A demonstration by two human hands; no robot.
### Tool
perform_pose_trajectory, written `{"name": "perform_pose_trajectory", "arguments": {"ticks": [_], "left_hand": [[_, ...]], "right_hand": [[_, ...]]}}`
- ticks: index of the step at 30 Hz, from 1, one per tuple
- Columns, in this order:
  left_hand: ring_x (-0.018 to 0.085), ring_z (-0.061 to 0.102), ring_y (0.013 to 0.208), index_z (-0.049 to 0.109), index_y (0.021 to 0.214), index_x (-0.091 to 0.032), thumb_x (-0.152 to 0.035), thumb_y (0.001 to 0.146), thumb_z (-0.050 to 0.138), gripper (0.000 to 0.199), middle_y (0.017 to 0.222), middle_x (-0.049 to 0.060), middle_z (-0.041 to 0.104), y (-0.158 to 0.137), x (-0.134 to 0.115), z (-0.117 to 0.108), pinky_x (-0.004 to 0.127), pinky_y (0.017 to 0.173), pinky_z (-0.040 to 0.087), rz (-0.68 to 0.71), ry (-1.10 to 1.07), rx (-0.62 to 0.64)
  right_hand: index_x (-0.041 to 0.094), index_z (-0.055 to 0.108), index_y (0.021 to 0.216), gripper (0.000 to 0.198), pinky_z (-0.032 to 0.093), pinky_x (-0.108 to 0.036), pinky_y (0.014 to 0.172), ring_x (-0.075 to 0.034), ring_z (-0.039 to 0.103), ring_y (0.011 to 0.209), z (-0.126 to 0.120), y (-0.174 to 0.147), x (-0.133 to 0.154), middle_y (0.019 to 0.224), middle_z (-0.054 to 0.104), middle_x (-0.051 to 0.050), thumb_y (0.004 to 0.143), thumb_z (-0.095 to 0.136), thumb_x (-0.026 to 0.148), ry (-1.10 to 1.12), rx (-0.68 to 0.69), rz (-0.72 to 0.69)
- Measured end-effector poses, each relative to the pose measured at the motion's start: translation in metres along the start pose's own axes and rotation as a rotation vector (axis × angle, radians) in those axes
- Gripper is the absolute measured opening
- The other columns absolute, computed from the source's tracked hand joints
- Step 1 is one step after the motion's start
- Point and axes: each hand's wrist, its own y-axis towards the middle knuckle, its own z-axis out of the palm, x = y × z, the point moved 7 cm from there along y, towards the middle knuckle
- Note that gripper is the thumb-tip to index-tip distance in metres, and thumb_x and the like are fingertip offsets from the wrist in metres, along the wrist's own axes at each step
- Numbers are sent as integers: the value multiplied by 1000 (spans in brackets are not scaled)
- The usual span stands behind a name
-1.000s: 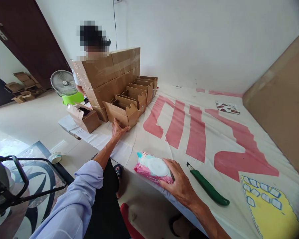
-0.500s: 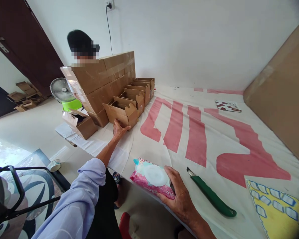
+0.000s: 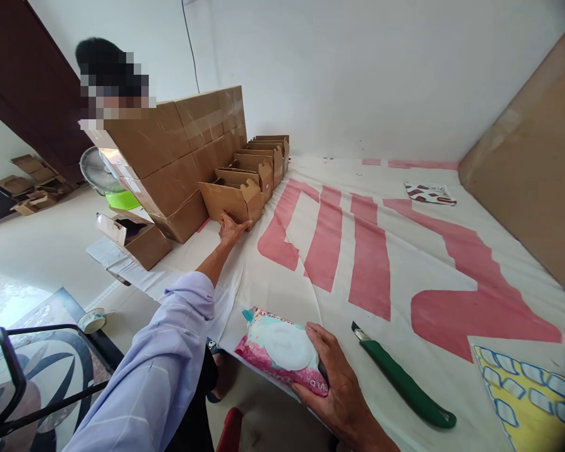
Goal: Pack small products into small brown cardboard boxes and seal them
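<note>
My left hand (image 3: 233,230) presses against the lower front of the nearest open cardboard box (image 3: 233,199), thumb spread to the right. That box stands at the near end of a row of similar open boxes (image 3: 266,160). In my right hand (image 3: 341,383) is a pink and light-blue pack of wet wipes (image 3: 282,345), gripped at its right end by the table's near edge. To the right of this hand lies a green utility knife (image 3: 405,380), its blade end pointing away from me.
Stacked closed cartons (image 3: 179,150) form a wall behind the row, with another person's head (image 3: 108,75) beyond. A separate open box (image 3: 144,242) sits at the table's left end. A large cardboard sheet (image 3: 532,144) leans at right. A printed packet (image 3: 430,193) lies on the cloth (image 3: 334,339).
The view has shifted a little to the right. My left hand and the nearest box have moved slightly away, closer to the rest of the row. The right hand keeps its hold on the wipes.
</note>
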Motion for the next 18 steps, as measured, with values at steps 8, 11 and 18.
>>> {"name": "perform_pose_trajectory", "arguments": {"ticks": [8,11,18], "left_hand": [[45,38,164,20,168,-10,-52,78,94,124,167,33,44,22,-25,22,54,129,38,-50,33,25],[46,37,165,20,168,-7,-50,81,92,121,169,36,40,26,-33,29,57,131,34,-57,36,40],[40,48,159,38,161,-6,-44,87,90,98,166,30,49,15,-53,11,49,128,41,49,30,190]], "right_hand": [[30,35,172,98,62,-59,112,-43,64,142,1,-3,1,158,56,-19,86,82,31,2,-6,6],[29,35,172,98,61,-58,112,-43,63,141,1,-3,2,159,56,-20,86,82,32,9,-12,9],[27,40,170,96,59,-56,116,-41,61,144,2,-2,2,161,56,-18,84,83,30,27,-11,16]]}}
